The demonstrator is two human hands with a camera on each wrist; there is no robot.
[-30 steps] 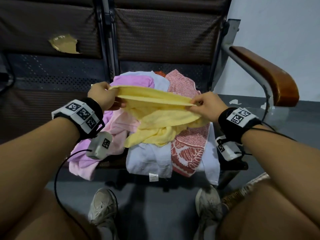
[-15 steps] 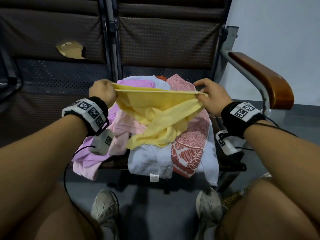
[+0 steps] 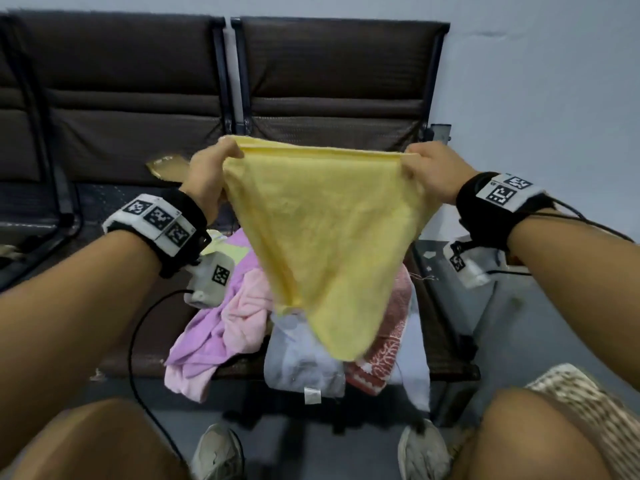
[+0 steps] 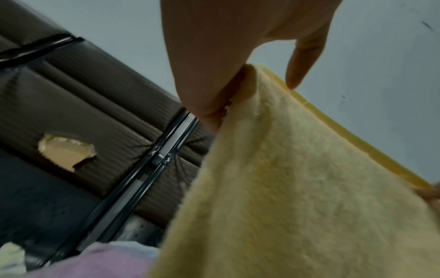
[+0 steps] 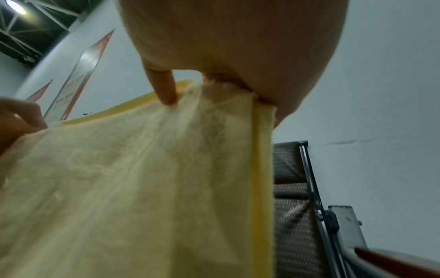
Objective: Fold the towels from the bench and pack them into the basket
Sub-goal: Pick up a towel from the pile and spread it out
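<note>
A yellow towel [image 3: 322, 244] hangs in the air in front of the bench, stretched by its top edge between my two hands. My left hand [image 3: 211, 168] pinches its left top corner and my right hand [image 3: 429, 168] pinches the right one. The cloth droops to a point over the pile. The left wrist view shows the left hand [image 4: 226, 90] pinching the yellow towel [image 4: 297, 197]; the right wrist view shows the right hand [image 5: 214, 80] gripping the yellow towel [image 5: 142, 178]. On the bench seat [image 3: 446, 344] lie a lilac towel [image 3: 197, 344], a pink towel [image 3: 246, 313], a pale blue towel [image 3: 301, 365] and a red patterned towel [image 3: 381, 358]. No basket is in view.
The dark bench backrest [image 3: 332, 81] stands behind the towel, with a torn patch [image 3: 166, 168] on the left seat's back. A grey wall [image 3: 554, 81] is to the right. My knees and shoes [image 3: 214, 455] are at the bottom, on a grey floor.
Both hands have lifted the yellow towel off the pile and spread apart, so it now hangs stretched and free. The head view has tilted up.
</note>
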